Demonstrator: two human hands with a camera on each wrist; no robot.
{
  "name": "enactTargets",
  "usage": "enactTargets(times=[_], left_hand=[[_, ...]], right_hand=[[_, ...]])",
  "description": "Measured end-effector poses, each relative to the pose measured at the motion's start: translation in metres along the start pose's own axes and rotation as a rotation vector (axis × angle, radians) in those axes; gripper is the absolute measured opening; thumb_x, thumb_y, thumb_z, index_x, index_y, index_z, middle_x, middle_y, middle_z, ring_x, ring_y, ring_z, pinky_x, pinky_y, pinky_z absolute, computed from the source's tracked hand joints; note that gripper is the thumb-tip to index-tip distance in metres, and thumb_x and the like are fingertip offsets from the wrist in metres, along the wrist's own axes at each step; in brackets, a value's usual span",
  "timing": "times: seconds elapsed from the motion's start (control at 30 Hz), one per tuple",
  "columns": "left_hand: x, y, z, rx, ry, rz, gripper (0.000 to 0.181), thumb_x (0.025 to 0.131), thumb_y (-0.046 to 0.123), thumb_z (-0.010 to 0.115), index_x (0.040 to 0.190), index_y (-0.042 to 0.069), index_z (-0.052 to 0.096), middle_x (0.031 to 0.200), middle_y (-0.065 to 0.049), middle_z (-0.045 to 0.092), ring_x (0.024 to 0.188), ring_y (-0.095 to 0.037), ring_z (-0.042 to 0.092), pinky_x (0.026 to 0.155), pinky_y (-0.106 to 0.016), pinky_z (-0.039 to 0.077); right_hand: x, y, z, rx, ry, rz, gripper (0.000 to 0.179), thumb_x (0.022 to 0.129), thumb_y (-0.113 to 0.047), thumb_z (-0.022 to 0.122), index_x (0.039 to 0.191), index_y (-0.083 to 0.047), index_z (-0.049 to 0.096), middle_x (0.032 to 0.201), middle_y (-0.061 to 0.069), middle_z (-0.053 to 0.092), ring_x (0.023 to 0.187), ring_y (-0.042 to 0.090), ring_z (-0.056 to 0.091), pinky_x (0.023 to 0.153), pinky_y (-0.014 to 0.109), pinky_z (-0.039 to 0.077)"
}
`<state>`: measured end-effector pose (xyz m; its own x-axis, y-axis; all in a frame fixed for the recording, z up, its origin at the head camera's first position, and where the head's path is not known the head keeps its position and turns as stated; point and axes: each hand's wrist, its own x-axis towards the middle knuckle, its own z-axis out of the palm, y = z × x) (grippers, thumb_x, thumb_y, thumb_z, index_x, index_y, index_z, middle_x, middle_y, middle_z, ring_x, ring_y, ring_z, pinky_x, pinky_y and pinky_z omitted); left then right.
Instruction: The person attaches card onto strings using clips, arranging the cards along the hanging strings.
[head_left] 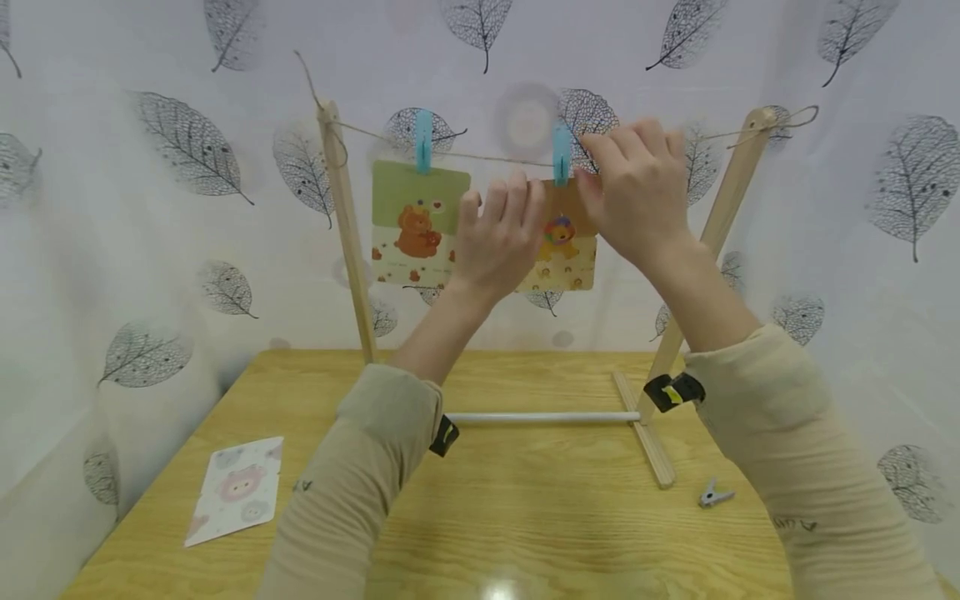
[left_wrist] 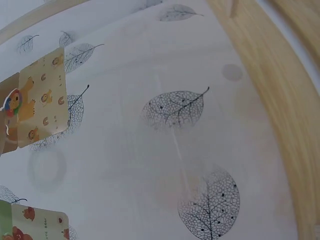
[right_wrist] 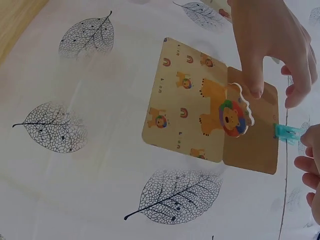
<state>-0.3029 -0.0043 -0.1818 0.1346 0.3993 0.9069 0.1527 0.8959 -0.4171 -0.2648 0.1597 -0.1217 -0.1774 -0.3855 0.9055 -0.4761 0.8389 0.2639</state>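
Note:
A card with a lion point(right_wrist: 185, 100) hangs from the string, a blue clothespin point(head_left: 561, 154) biting over its top edge. My left hand point(head_left: 504, 233) holds this card by its upper left part, thumb in front of it and fingertips at the top edge by the string. On the right of the clothespin, my right hand point(head_left: 637, 187) has thumb and index finger apart, their tips close beside it. In the right wrist view a fingertip overlaps the clothespin's end. To the left, a green and cream bear card point(head_left: 416, 217) hangs under another blue clothespin point(head_left: 423, 142).
Two wooden posts point(head_left: 348, 242) carry the string point(head_left: 491, 158), joined low down by a white rod point(head_left: 543, 417). On the table point(head_left: 525, 517), a pink and white card point(head_left: 240, 492) lies at the left and a grey clothespin point(head_left: 715, 495) at the right. A leaf-patterned curtain point(head_left: 262, 50) hangs behind.

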Motion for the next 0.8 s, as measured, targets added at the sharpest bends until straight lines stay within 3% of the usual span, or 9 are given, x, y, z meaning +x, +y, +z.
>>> enactTargets(times=[0.23, 0.57, 0.8], left_hand=[[-0.006, -0.001, -0.002, -0.001, 0.007, 0.017, 0.023, 0.088, 0.014, 0.043, 0.104, 0.007, 0.057, 0.102, -0.008, 0.056, 0.086, -0.022, 0.046, 0.071, -0.036, 0.033], [-0.015, -0.007, -0.009, 0.006, 0.026, 0.026, 0.021, 0.089, 0.025, 0.046, 0.097, 0.008, 0.057, 0.092, -0.007, 0.055, 0.079, -0.022, 0.045, 0.068, -0.036, 0.032], [-0.025, -0.009, -0.016, -0.065, 0.025, 0.049, 0.020, 0.085, 0.025, 0.053, 0.092, 0.007, 0.058, 0.085, -0.008, 0.056, 0.077, -0.023, 0.046, 0.068, -0.038, 0.032]], right_hand=[[-0.013, 0.002, 0.007, -0.057, 0.072, -0.039, 0.020, 0.087, -0.015, 0.057, 0.097, 0.002, 0.063, 0.086, 0.019, 0.061, 0.085, 0.037, 0.048, 0.072, 0.049, 0.031], [-0.031, 0.008, 0.014, -0.069, 0.167, -0.071, 0.015, 0.085, -0.014, 0.056, 0.087, 0.001, 0.057, 0.083, 0.016, 0.056, 0.083, 0.036, 0.048, 0.071, 0.047, 0.030], [-0.045, 0.010, 0.014, -0.101, 0.162, -0.105, 0.018, 0.083, -0.016, 0.058, 0.090, 0.001, 0.056, 0.084, 0.017, 0.056, 0.083, 0.038, 0.049, 0.069, 0.048, 0.030]])
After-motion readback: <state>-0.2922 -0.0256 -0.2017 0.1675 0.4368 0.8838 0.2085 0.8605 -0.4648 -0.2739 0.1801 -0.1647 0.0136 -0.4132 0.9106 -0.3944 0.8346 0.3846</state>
